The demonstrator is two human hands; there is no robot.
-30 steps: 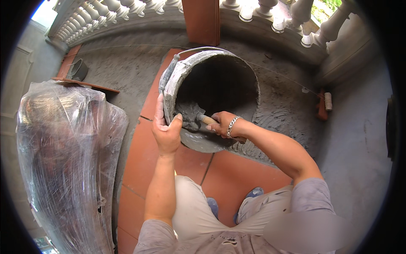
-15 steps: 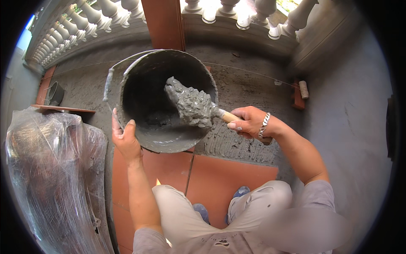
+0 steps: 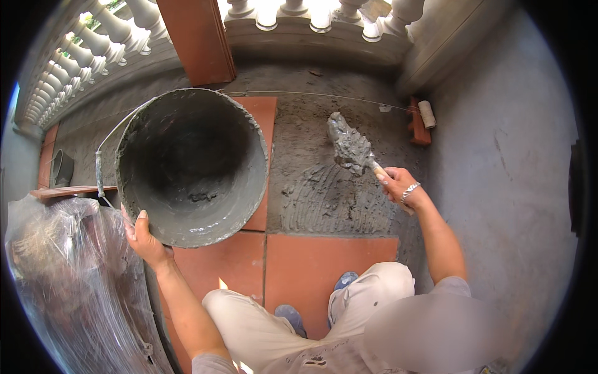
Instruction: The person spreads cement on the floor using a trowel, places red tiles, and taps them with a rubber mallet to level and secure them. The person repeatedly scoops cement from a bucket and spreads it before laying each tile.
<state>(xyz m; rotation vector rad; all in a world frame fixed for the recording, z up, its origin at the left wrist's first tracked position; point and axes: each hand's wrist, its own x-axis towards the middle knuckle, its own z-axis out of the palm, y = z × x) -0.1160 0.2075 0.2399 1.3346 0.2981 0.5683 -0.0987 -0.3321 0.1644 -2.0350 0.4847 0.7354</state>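
My left hand (image 3: 148, 240) grips the lower left rim of a dark bucket (image 3: 246, 181), tilted so its inside faces me. Wet grey mortar (image 3: 202, 196) coats its wall and lies in a little lump inside. In my right hand (image 3: 400, 186) is a trowel (image 3: 378, 169), held by its wooden handle. A thick heap of mortar (image 3: 351, 148) covers the blade and hides its shape. The loaded trowel hangs over a ridged mortar bed (image 3: 336, 202) on the floor, apart from the bucket.
Terracotta tiles (image 3: 330, 255) lie around my feet. A taut string (image 3: 311, 95) runs to a spool (image 3: 427, 115) beside a brick (image 3: 418, 131). Plastic-wrapped goods (image 3: 68, 274) stand at left, a small bucket (image 3: 61, 168) behind. A balustrade (image 3: 293, 7) and upright tiles (image 3: 198, 43) edge the back.
The trowel with its mortar has come out of the bucket and moved right, over the ridged bed. My left hand has shifted the bucket left. The view has also shifted somewhat.
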